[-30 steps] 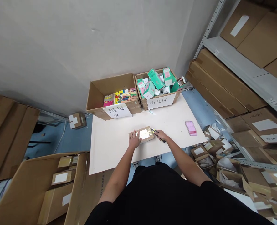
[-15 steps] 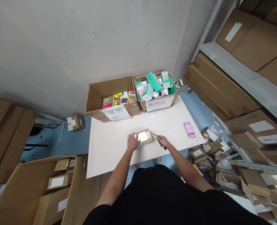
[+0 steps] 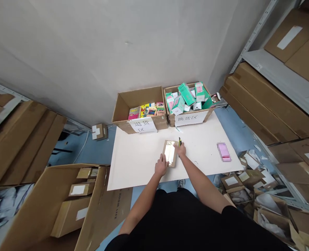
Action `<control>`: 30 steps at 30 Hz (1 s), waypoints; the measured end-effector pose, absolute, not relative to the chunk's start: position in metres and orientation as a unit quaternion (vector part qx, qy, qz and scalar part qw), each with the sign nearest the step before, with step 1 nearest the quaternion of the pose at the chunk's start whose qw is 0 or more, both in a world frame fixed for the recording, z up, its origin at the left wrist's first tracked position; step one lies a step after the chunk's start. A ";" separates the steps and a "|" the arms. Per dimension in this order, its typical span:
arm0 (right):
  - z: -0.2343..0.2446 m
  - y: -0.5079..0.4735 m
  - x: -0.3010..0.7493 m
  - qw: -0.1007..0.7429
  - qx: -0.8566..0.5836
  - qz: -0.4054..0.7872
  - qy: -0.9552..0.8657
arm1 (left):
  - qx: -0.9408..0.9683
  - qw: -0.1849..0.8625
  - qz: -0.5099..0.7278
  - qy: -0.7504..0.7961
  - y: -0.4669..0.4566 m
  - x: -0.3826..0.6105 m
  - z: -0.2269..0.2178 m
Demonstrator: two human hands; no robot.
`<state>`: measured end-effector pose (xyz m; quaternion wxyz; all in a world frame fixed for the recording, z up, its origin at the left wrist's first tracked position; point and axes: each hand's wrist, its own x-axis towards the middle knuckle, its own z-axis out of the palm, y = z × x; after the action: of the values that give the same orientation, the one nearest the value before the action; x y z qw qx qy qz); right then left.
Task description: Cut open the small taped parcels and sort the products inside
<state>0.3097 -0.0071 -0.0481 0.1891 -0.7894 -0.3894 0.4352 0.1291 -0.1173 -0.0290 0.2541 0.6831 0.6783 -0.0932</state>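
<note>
A small brown cardboard parcel (image 3: 169, 152) with shiny tape on top lies on the white table (image 3: 133, 160), its long side pointing away from me. My left hand (image 3: 161, 167) rests on its near end, fingers pressed down on it. My right hand (image 3: 181, 150) sits at the parcel's right edge, closed around a yellow and black utility knife (image 3: 179, 141) whose tip points toward the wall.
Two open cartons with paper labels stand at the table's far edge: one with colourful books (image 3: 141, 109), one with green and white boxes (image 3: 188, 101). A pink item (image 3: 223, 152) lies at the table's right. Large cartons (image 3: 60, 205) stand left; opened boxes (image 3: 248, 184) litter the floor right, under shelving (image 3: 274, 90).
The parcel has been turned from lying crosswise to pointing away from me. My right hand with the knife has moved up along its right edge. The camera view has shifted.
</note>
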 end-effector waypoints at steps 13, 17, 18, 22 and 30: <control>-0.061 -0.050 0.262 0.273 -0.758 0.490 -0.331 | 0.547 0.272 0.113 0.784 -0.113 0.015 -0.049; -0.059 -0.071 0.224 0.237 -0.747 0.511 -0.352 | 0.574 0.339 0.090 0.740 -0.114 0.006 -0.061; -0.056 -0.072 0.214 0.241 -0.743 0.519 -0.348 | 0.582 0.355 0.076 0.727 -0.113 0.006 -0.064; -0.036 -0.062 0.176 0.275 -0.734 0.515 -0.348 | 0.597 0.386 0.048 0.702 -0.112 -0.005 -0.072; -0.016 -0.033 0.097 0.222 -0.616 0.615 -0.439 | 0.496 0.383 0.050 0.778 -0.115 -0.101 -0.070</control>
<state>0.0973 -0.0329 -0.0163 0.2224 -0.6165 -0.4385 0.6150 -0.1009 -0.1155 -0.0695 0.3828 0.4962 0.7777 0.0500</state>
